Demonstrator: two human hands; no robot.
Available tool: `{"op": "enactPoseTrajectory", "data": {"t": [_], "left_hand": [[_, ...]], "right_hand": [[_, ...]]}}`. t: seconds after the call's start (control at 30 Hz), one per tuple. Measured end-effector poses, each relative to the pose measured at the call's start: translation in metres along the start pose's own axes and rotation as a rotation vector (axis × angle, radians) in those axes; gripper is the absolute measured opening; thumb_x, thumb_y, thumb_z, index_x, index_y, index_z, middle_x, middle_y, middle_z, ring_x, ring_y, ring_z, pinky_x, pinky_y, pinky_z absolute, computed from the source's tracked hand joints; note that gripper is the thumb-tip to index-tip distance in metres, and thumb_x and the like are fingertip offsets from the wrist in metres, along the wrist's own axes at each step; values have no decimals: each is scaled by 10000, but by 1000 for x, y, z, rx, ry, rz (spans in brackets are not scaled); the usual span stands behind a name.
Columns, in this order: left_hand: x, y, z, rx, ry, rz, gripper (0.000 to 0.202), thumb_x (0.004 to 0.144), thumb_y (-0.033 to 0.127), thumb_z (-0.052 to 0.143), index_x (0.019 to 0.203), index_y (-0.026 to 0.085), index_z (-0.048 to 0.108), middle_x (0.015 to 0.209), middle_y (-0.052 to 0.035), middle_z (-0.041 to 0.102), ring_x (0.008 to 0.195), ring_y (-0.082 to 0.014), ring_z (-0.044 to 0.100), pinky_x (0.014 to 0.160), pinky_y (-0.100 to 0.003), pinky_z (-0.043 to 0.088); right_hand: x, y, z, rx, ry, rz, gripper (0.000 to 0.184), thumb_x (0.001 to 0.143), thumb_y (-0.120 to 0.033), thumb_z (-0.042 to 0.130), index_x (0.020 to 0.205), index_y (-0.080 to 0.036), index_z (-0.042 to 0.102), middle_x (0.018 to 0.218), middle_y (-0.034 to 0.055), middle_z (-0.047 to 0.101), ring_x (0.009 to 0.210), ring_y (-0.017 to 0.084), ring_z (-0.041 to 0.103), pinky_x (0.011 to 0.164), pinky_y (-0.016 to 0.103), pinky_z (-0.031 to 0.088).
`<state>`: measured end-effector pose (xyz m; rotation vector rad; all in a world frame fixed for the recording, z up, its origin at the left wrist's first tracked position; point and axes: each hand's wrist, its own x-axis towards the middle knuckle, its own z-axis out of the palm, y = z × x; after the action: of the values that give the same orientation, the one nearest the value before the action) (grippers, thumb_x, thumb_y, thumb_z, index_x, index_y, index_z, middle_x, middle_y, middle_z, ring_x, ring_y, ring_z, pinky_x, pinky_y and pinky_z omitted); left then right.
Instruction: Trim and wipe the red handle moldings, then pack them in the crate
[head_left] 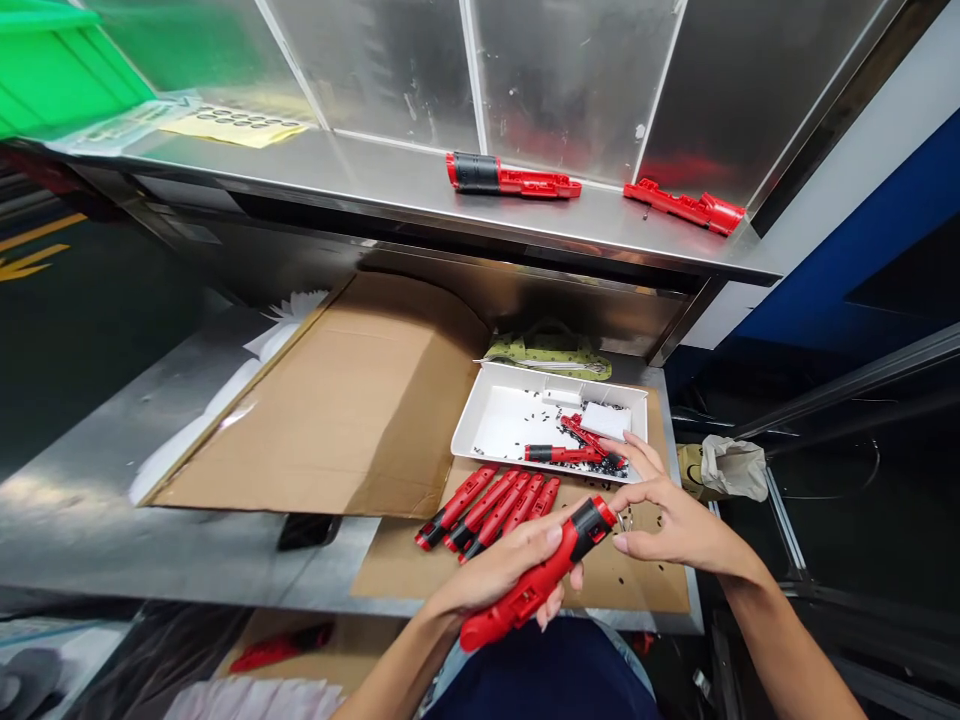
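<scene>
My left hand is wrapped around a red and black plastic tool housing, tilted with its black end up and to the right. At that end is my right hand, its thumb and fingers apart and the index fingertip close to or touching the rim. A small shiny ring-like shape shows between thumb and index, too small to make out. Several similar red and black housings lie in a row just behind my left hand. Beyond my right hand, a white tray holds small black parts, red and black pieces and a white block.
A large cardboard sheet lies left of the tray, and a green patterned pouch behind it. On the metal shelf rest two more red pieces and a yellow sheet. A green bin stands at upper left.
</scene>
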<state>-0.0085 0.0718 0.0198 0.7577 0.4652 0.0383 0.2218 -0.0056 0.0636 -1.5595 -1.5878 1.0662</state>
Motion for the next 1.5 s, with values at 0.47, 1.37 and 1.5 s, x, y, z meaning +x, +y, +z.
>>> {"op": "enactPoseTrajectory", "data": {"t": [0.47, 1.37, 1.5], "left_hand": [[1, -4, 12, -36, -48, -39, 656, 924, 489, 575, 1518, 294, 378, 825, -50, 696, 527, -90, 596, 458, -169, 439], [15, -27, 17, 14, 22, -8, 753, 848, 575, 637, 1495, 254, 419, 767, -17, 622, 552, -107, 546, 516, -225, 450], [18, -29, 15, 25, 0, 22, 781, 833, 618, 631, 1492, 260, 417, 775, -12, 613, 555, -97, 546, 525, -221, 470]], "right_hand": [[-2, -6, 12, 30, -14, 50, 24, 752, -231, 726, 731, -236, 736, 1502, 37, 485, 1521, 293, 138, 1204, 598, 126], [-17, 32, 18, -36, -12, 43, 69, 789, -271, 667, 751, -223, 696, 1317, 76, 584, 1438, 296, 299, 1164, 523, 253], [-18, 33, 19, -79, 3, 52, 30, 760, -205, 644, 750, -224, 665, 1258, 75, 610, 1419, 298, 319, 1162, 518, 266]]}}
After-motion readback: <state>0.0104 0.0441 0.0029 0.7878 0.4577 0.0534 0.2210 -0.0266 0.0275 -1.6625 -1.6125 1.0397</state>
